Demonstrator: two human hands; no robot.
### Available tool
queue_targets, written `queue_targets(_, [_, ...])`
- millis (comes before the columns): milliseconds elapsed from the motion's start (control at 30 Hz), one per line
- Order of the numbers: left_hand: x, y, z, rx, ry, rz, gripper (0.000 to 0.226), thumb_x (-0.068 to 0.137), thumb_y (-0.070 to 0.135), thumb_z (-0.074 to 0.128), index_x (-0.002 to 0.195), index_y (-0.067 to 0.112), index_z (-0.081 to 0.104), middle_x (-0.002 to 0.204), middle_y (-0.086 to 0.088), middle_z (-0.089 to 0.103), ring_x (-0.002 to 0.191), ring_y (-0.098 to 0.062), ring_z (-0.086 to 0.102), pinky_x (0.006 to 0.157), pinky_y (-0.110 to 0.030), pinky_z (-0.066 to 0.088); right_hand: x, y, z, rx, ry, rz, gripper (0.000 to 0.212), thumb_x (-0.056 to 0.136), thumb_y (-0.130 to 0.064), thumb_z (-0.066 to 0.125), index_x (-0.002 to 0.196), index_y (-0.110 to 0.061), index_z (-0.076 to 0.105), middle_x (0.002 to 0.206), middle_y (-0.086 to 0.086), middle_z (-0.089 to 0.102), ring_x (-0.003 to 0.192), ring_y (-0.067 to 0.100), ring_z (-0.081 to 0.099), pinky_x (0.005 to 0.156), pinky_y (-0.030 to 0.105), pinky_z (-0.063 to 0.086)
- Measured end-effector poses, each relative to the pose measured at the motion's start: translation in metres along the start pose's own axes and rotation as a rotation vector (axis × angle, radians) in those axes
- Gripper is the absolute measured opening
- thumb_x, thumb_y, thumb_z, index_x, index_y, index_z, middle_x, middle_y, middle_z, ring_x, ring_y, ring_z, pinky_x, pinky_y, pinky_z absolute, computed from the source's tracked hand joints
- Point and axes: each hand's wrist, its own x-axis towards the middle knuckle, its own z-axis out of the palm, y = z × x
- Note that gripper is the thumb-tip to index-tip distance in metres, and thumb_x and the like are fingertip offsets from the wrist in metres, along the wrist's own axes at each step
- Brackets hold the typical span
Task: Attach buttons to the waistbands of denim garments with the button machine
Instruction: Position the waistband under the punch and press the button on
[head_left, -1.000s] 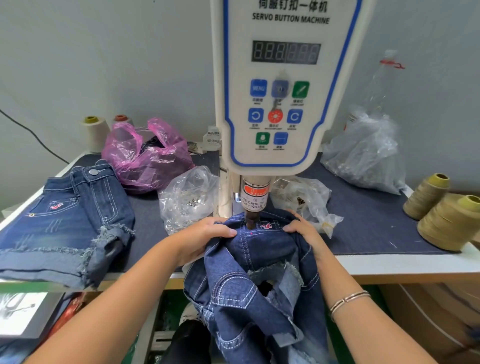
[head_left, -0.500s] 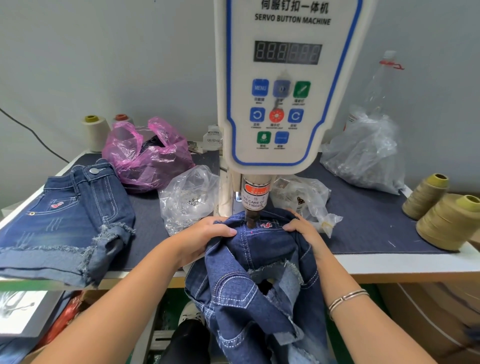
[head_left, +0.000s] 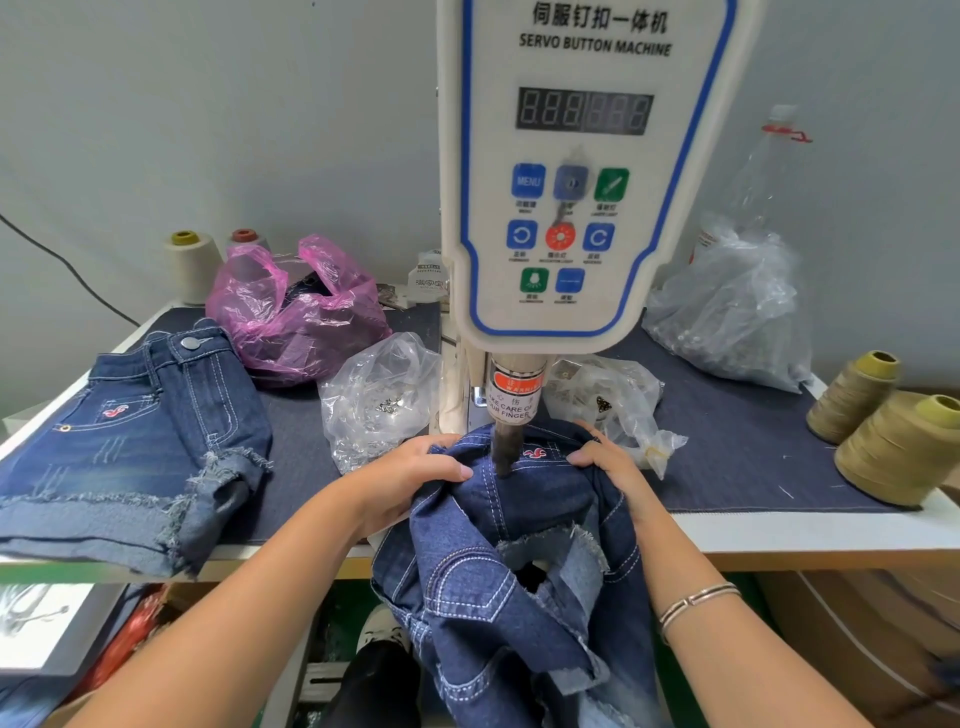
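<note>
A white servo button machine (head_left: 582, 171) stands at the middle of the table, its dark punch rod (head_left: 505, 447) down on the waistband of dark blue denim shorts (head_left: 509, 561). The shorts drape over the machine's base and hang off the table's front edge. My left hand (head_left: 410, 478) grips the bunched waistband just left of the rod. My right hand (head_left: 605, 462) grips the fabric just right of it, beside a small red embroidered logo. The button itself is hidden under the rod.
A second pair of denim shorts (head_left: 130, 447) with a metal button lies at the left. A pink bag (head_left: 296, 317), clear bags of metal parts (head_left: 379, 400) (head_left: 732, 317), thread cones (head_left: 893, 441) (head_left: 189, 265) and a bottle (head_left: 763, 171) ring the machine.
Both hands stay on the waistband on either side of the rod. Nothing else has visibly moved apart from a slight shift of the camera.
</note>
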Motion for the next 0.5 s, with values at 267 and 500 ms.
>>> queue_targets(267, [0.0000,-0.0013,-0.0012,0.031,0.046,-0.034,0.067,0.068,0.017,0.067,0.133,0.011,0.051,0.116,-0.010,0.070,0.105,-0.025,0.068,0.084,-0.031,0.054,0.0007,-0.0007,-0.0007,-0.039,0.001,0.002,0.045,0.086,0.020,0.037,0.122,-0.004,0.049,0.069,0.006,0.067,0.064,0.016,0.063,0.065,0.023,0.051])
queue_targets(500, [-0.0061,0.0054,0.0062,0.126,0.002,-0.002,0.040,0.061,0.042,0.077,0.100,0.037,0.074,0.107,0.005,0.074,0.097,-0.011,0.070,0.075,-0.016,0.054,-0.0076,-0.0043,0.0015,0.005,-0.143,-0.045,0.039,0.085,0.020,0.035,0.112,-0.004,0.050,0.075,0.005,0.072,0.067,0.014,0.069,0.063,0.021,0.056])
